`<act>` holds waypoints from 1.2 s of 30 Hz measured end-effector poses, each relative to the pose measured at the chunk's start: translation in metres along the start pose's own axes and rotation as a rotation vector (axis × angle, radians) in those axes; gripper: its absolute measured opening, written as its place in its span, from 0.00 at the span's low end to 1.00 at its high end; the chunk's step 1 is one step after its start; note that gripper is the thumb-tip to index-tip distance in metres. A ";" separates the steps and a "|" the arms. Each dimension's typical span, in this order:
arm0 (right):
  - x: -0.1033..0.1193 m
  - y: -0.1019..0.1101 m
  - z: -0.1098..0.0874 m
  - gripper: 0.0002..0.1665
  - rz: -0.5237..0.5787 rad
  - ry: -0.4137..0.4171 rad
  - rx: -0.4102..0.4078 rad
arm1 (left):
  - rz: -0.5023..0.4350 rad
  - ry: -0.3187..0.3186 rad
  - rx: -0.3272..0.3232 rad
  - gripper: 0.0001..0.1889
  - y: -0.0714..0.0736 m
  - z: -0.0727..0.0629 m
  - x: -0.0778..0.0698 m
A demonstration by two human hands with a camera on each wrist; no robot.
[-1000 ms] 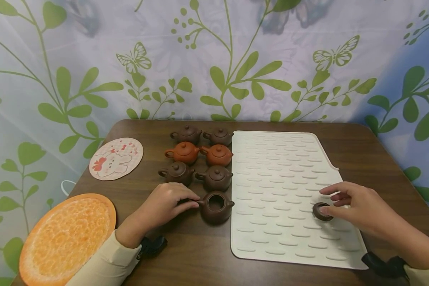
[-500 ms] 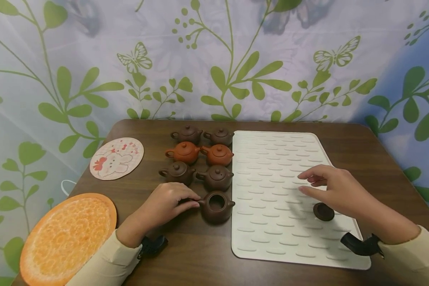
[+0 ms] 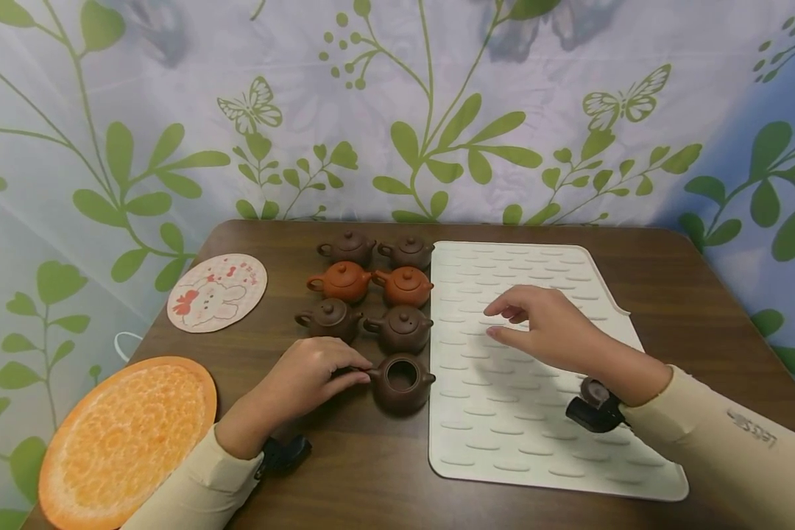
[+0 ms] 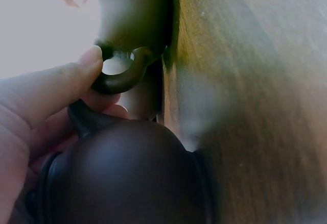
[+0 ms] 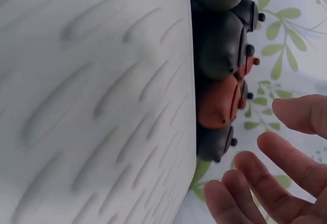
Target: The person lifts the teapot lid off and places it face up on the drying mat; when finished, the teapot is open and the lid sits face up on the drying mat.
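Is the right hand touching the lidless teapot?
Apart. The head view shows a strip of the white mat between the fingertips of the right hand and the lidless teapot.

Our head view high, toward the brown wooden table's point(image 3: 371, 460) far edge; wrist views close; round brown clay teapots point(image 3: 404, 333) common.

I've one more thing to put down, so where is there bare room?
The white mat is bare beyond the right hand and at the mat's near left corner; the wooden table is bare right of the mat. Left of the mat is crowded: lidded teapots stand close together, and the left hand holds the open teapot.
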State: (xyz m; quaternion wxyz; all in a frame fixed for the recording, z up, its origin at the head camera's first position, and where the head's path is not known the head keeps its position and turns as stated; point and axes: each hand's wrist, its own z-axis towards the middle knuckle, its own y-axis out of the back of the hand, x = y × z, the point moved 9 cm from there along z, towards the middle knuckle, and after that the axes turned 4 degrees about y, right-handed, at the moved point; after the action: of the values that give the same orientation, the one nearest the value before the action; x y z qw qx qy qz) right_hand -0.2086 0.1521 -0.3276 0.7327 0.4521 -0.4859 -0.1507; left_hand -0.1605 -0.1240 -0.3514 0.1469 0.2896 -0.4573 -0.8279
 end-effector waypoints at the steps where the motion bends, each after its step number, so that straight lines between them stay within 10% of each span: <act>1: 0.002 -0.003 0.004 0.13 0.008 0.010 0.003 | 0.007 -0.003 0.000 0.07 0.000 0.000 -0.001; 20: 0.035 -0.029 0.056 0.14 -0.010 0.136 0.055 | 0.057 -0.027 -0.036 0.11 0.025 0.023 -0.010; 28: 0.048 -0.040 0.072 0.16 -0.013 0.188 0.079 | 0.038 0.045 -0.047 0.12 0.034 0.054 0.005; 36: 0.054 -0.047 0.084 0.16 0.028 0.177 0.111 | 0.040 0.142 0.080 0.16 0.027 0.071 0.032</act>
State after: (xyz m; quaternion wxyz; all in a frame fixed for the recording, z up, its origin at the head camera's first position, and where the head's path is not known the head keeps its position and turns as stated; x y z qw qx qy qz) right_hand -0.2437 0.0470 -0.3246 0.7486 0.4968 -0.4331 -0.0729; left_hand -0.2299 -0.1071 -0.3109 0.1838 0.3439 -0.4843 -0.7832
